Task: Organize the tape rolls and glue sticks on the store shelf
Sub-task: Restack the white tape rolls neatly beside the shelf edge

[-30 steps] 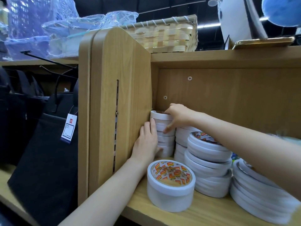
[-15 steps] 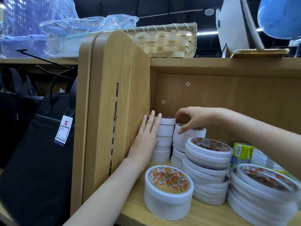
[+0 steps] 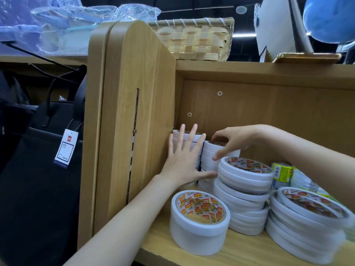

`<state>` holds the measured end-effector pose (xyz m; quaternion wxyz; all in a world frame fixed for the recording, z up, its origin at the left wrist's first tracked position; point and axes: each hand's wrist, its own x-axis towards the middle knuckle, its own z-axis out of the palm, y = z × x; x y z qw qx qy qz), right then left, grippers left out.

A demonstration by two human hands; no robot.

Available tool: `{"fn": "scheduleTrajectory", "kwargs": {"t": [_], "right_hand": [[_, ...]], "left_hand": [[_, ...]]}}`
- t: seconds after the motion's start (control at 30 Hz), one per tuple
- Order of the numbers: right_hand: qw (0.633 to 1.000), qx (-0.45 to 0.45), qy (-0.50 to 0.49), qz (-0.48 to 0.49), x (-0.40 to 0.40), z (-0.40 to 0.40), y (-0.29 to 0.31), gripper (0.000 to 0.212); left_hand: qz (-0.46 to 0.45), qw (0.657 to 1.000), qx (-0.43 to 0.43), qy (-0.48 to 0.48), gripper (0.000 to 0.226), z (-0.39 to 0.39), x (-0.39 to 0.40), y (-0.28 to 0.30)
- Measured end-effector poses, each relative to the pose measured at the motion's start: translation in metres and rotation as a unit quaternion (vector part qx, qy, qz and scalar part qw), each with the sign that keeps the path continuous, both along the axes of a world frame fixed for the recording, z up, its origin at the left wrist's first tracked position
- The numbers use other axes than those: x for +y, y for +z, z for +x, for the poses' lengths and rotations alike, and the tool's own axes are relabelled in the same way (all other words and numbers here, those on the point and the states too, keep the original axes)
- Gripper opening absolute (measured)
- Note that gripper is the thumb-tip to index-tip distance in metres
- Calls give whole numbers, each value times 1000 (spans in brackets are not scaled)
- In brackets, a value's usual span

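Note:
White tape rolls stand in stacks on the wooden shelf (image 3: 240, 252). My left hand (image 3: 184, 160) lies flat with spread fingers against the back-left stack (image 3: 177, 134) beside the side panel, its thumb touching the second back stack (image 3: 208, 158). My right hand (image 3: 233, 140) reaches over that second stack, fingers curled around its top roll. In front stand a wide single roll (image 3: 198, 221), a tall stack of broader rolls (image 3: 245, 192) and another stack (image 3: 307, 223) at the right. Green-yellow wrapped packs (image 3: 282, 173) lie behind, partly hidden.
The wooden side panel (image 3: 134, 121) closes the shelf at the left. Black bags with a price tag (image 3: 66, 148) hang left of it. A woven basket (image 3: 196, 39) and plastic-wrapped goods (image 3: 76, 29) sit on the top board.
My right hand has moved from the back-left stack to the second stack and grips its top roll. My left hand has slid up and spread flat over the back-left stack.

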<state>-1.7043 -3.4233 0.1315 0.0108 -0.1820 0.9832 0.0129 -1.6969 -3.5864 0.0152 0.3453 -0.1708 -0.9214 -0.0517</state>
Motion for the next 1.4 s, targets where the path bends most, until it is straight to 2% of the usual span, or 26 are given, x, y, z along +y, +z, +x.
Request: {"fn": "scheduleTrajectory", "kwargs": {"t": [0.1, 0.17, 0.3, 0.37, 0.47, 0.57, 0.63, 0.7, 0.77, 0.83, 0.93, 1.03, 1.07, 1.13, 1.2, 1.27, 1.37, 1.4], "right_hand": [[995, 68, 45, -61, 10, 27, 6, 55], [991, 45, 72, -102, 18, 53, 3, 55], [992, -10, 104, -63, 26, 88, -17, 63], [992, -1, 116, -55, 30, 91, -22, 74], [995, -18, 93, -23, 36, 93, -21, 91], [997, -22, 68, 23, 44, 94, -26, 102], [997, -10, 69, 23, 48, 97, -33, 108], [997, 20, 75, 18, 53, 100, -39, 111], [995, 73, 70, -8, 60, 108, -43, 108], [988, 137, 64, -12, 67, 119, -50, 101], [958, 259, 67, 103, 66, 132, -70, 102], [908, 360, 69, 202, 58, 132, -87, 111], [898, 379, 71, 211, 57, 130, -91, 116], [890, 402, 82, 199, 60, 124, -93, 131], [886, 412, 107, 185, 60, 117, -92, 139], [885, 409, 126, 185, 55, 109, -92, 140], [873, 442, 124, 166, 29, 105, -91, 139], [880, 428, 120, 167, 17, 105, -91, 135]], "left_hand": [[5, 999, 22, -23, 92, -4, -11, -6], [7, 999, 33, -30, 87, -3, -14, -6], [86, 994, 10, -73, 59, 7, -14, 0], [164, 979, -9, -120, 54, 20, -17, -1], [254, 946, -52, -192, 59, 53, -22, -1], [293, 907, -160, -258, 60, 95, -25, 0], [265, 890, -246, -279, 57, 119, -26, -3], [199, 906, -275, -255, 58, 136, -25, -10], [134, 938, -237, -215, 66, 143, -21, -18], [115, 960, -199, -162, 66, 144, -18, -24], [98, 978, -158, -98, 62, 144, -23, -28], [59, 985, -159, -43, 83, 149, -34, -24], [40, 988, -148, -23, 90, 151, -37, -23], [-14, 996, -85, 32, 91, 154, -41, -25], [-56, 996, -11, 63, 76, 152, -43, -32], [-51, 995, 47, 65, 61, 149, -45, -37], [-53, 995, 50, 66, 58, 150, -45, -36], [-55, 996, 34, 65, 61, 152, -44, -35]]}}
